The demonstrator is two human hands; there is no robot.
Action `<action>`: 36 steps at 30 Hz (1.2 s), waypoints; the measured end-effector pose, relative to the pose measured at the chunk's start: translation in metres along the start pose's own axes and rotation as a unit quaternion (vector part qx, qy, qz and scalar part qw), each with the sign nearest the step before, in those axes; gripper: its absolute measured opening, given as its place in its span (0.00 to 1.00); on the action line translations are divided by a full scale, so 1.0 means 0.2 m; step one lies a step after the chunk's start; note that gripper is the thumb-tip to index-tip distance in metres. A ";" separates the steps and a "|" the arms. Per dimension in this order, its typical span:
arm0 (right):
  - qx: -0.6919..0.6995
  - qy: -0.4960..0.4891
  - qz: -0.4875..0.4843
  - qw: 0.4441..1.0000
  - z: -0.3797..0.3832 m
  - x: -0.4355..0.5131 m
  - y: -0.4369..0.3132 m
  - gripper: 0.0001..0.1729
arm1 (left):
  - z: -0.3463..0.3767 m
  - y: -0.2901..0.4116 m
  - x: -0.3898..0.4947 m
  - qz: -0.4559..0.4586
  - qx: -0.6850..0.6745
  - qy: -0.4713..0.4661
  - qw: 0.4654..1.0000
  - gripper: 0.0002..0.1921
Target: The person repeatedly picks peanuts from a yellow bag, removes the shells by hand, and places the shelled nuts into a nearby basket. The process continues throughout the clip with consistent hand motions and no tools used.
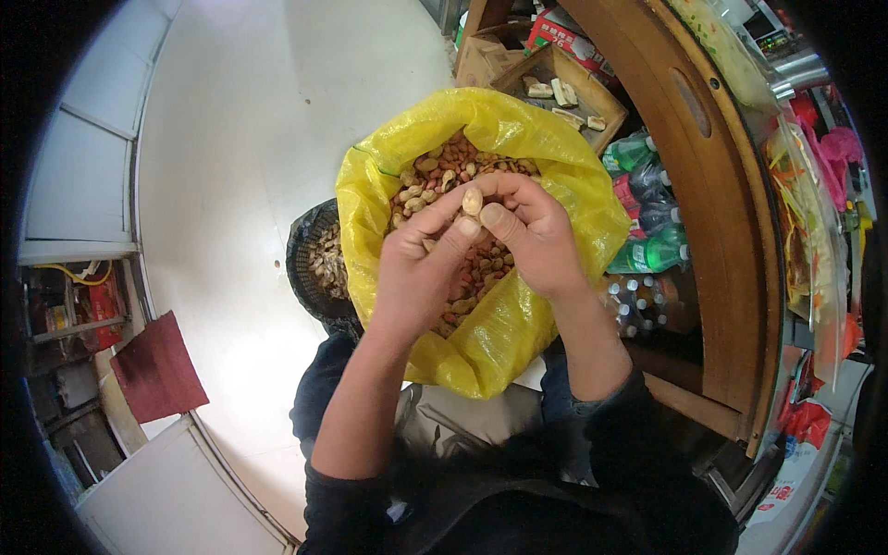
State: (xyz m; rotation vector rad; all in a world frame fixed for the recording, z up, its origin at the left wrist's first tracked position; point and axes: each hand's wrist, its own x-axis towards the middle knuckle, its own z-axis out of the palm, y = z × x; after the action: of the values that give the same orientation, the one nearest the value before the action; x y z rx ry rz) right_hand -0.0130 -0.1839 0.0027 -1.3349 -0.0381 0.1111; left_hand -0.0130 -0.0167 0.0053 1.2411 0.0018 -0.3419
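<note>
A yellow woven plastic sack point(590, 187) stands before me with its rim rolled outward. Inside it lie unshelled peanuts point(415, 201) mixed with reddish shelled peanut kernels point(479, 260). Over the sack's mouth my left hand point(430, 267) and my right hand point(534, 236) meet at the fingertips. Between them they pinch a pale peanut pod point(472, 201), which looks split, though its far side is hidden by my fingers. Another bit of pod shows in the left palm.
Left of the sack, a dark basket point(302, 260) lined with black plastic holds peanut shells point(327, 263). A wooden box point(610, 111) with pale pieces sits behind. Drink bottles point(649, 253) lie beneath the brown wooden counter point(714, 208) at right. White cabinets point(80, 180) line the left.
</note>
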 end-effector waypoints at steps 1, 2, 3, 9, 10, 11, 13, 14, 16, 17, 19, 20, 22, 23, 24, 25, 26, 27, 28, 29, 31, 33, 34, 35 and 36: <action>-0.005 0.009 -0.004 1.000 0.01 0.00 0.01 0.13 | 0.01 -0.01 0.00 0.014 0.008 -0.005 1.000 0.15; -0.015 0.022 -0.007 1.000 0.02 0.00 0.01 0.13 | 0.02 -0.02 -0.01 0.025 0.029 0.022 0.999 0.15; -0.045 0.026 -0.046 0.998 0.03 0.00 0.02 0.13 | 0.02 -0.02 -0.01 0.028 0.050 0.032 0.998 0.16; -0.070 0.029 -0.048 0.996 0.04 -0.01 0.00 0.13 | 0.00 -0.04 0.00 0.201 0.339 0.067 0.917 0.12; -0.094 0.028 -0.059 0.993 0.04 -0.01 -0.01 0.13 | 0.00 -0.04 0.00 0.216 0.367 0.063 0.903 0.11; -0.119 0.027 -0.068 0.990 0.04 -0.01 -0.01 0.13 | 0.01 -0.04 0.00 0.222 0.360 0.061 0.904 0.11; -0.109 0.021 -0.043 0.993 0.04 -0.02 -0.02 0.12 | 0.01 -0.04 0.00 0.237 0.345 0.061 0.906 0.11; -0.105 0.016 -0.029 0.994 0.04 -0.03 -0.03 0.12 | 0.01 -0.04 0.00 0.249 0.359 0.062 0.897 0.11; -0.106 0.024 -0.026 0.994 0.06 -0.04 -0.02 0.11 | 0.01 -0.04 -0.01 0.275 0.388 0.066 0.877 0.11; -0.106 0.027 -0.026 0.994 0.07 -0.04 -0.02 0.11 | 0.01 -0.04 -0.01 0.287 0.391 0.068 0.871 0.11; -0.134 0.041 -0.069 0.988 0.09 -0.05 -0.01 0.10 | 0.02 -0.04 -0.02 0.310 0.402 0.070 0.859 0.13; -0.147 0.049 -0.096 0.983 0.10 -0.05 0.00 0.10 | 0.02 -0.04 -0.02 0.314 0.401 0.077 0.857 0.13; -0.155 0.050 -0.111 0.980 0.11 -0.04 0.01 0.09 | 0.03 -0.06 -0.02 0.325 0.399 0.088 0.853 0.12; -0.159 0.051 -0.120 0.979 0.11 -0.04 0.02 0.09 | 0.03 -0.06 -0.02 0.314 0.372 0.090 0.869 0.12; -0.126 0.047 -0.094 0.987 0.10 -0.04 0.02 0.09 | 0.03 -0.07 -0.01 0.301 0.345 0.091 0.884 0.11; -0.092 0.044 -0.070 0.992 0.10 -0.04 0.02 0.09 | 0.03 -0.08 -0.01 0.293 0.319 0.092 0.896 0.11; -0.057 0.034 -0.055 0.996 0.09 -0.03 0.02 0.09 | 0.03 -0.08 0.00 0.255 0.279 0.090 0.921 0.10; -0.051 0.042 -0.043 0.997 0.08 -0.03 0.03 0.10 | 0.03 -0.08 0.00 0.217 0.240 0.089 0.942 0.10; -0.041 0.043 -0.035 0.998 0.08 -0.02 0.04 0.10 | 0.02 -0.08 0.00 0.179 0.209 0.087 0.957 0.10; -0.027 0.054 -0.033 0.998 0.08 -0.02 0.04 0.11 | 0.02 -0.08 0.01 0.138 0.140 0.089 0.976 0.10; -0.029 0.056 -0.029 0.998 0.09 -0.02 0.04 0.10 | 0.01 -0.07 0.01 0.052 0.020 0.091 0.994 0.10; -0.029 0.054 -0.039 0.997 0.08 -0.02 0.04 0.10 | 0.00 -0.04 0.02 0.054 -0.019 0.075 0.996 0.10; -0.030 0.050 -0.049 0.997 0.05 -0.01 0.02 0.10 | -0.01 -0.02 0.02 0.055 -0.042 0.055 0.996 0.11; -0.028 0.049 -0.055 0.997 0.02 0.00 0.00 0.10 | -0.02 -0.01 0.03 0.046 -0.038 0.078 0.995 0.11; -0.083 0.040 -0.093 0.991 -0.01 0.00 -0.02 0.10 | -0.04 0.02 0.04 0.042 -0.037 0.089 0.994 0.11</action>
State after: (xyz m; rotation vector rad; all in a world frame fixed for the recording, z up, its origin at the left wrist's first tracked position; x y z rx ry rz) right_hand -0.0135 -0.1866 0.0062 -1.4947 -0.1049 -0.1060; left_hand -0.0036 -0.0094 0.0041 1.1907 0.1146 -0.1567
